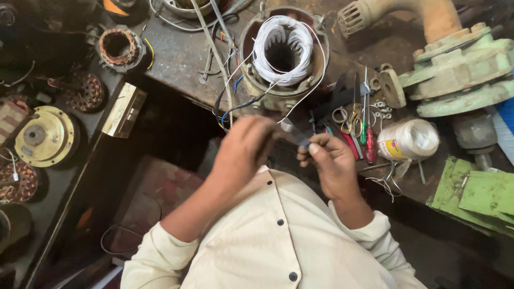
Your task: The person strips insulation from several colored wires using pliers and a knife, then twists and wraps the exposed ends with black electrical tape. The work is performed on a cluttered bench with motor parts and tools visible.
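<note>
**A grimy workbench crowded with motor parts**

The dark, oil-stained workbench (176, 56) carries a motor stator (284, 53) wound with white wire. Beside it lie scissors (350, 119), red-handled screwdrivers (369, 143), a few small nuts (381, 108) and a plastic jar (409, 140) on its side. A green pump casting (460, 72) stands at the bench's far right.

Left hand (243, 147) blurring, its fingers not telling apart. Small dark object (302, 140) between both hands mostly hiding behind right hand's fingers (316, 150); kind unclear. Green pump casting (460, 69) running off right edge. Small nuts (381, 109) on bench (176, 59) showing too small to count.
</note>
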